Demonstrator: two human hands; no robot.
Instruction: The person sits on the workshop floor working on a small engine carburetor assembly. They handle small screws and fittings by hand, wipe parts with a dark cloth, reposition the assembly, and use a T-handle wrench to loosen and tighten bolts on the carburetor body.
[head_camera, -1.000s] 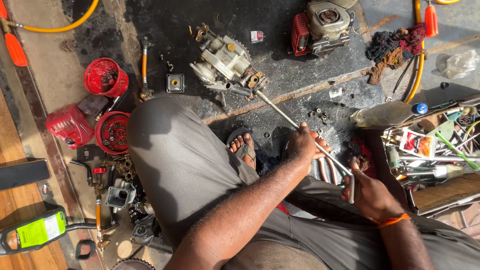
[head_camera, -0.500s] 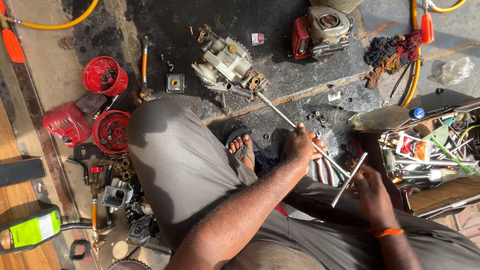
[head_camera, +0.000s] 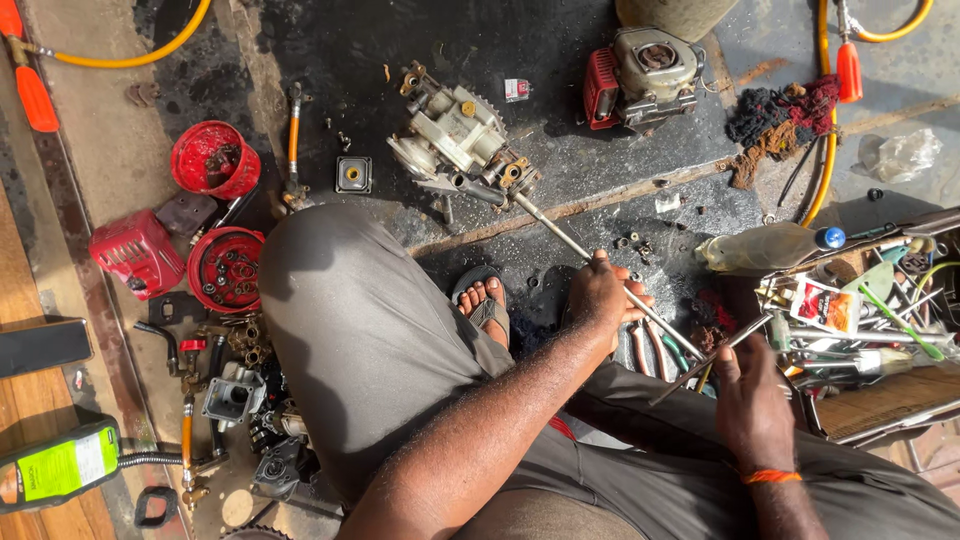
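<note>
Long steel rod (head_camera: 600, 268), thin, round, shiny, running from grey-white cast engine block (head_camera: 460, 140) on oily black floor down to left hand (head_camera: 603, 297); lower end poking out past the knuckles. Left-hand fingers (head_camera: 632, 300) closed round the rod, gripping it mid-length. Right hand (head_camera: 750, 395) curled shut on a second, shorter flat metal bar (head_camera: 712, 356), slanted, upper tip near the toolbox edge; bar passing under the thumb, fingers mostly hidden from above. Orange thread band on the right wrist.

Grey trouser knee left of centre, sandalled foot (head_camera: 483, 297) just beside the left hand. Red round plastic covers (head_camera: 213, 160) at left, ribbed red housing below them. Small red-and-grey engine (head_camera: 645, 75) at top. Orange hose (head_camera: 818, 110) looping at right, dirty rag pile (head_camera: 780, 125) next to it. Open toolbox (head_camera: 860, 320) at right, crammed with tools; red-and-white rectangular packet inside, clear plastic bottle with blue cap at its upper edge. Green-labelled grey container (head_camera: 58, 465) at bottom left on wood planks.
</note>
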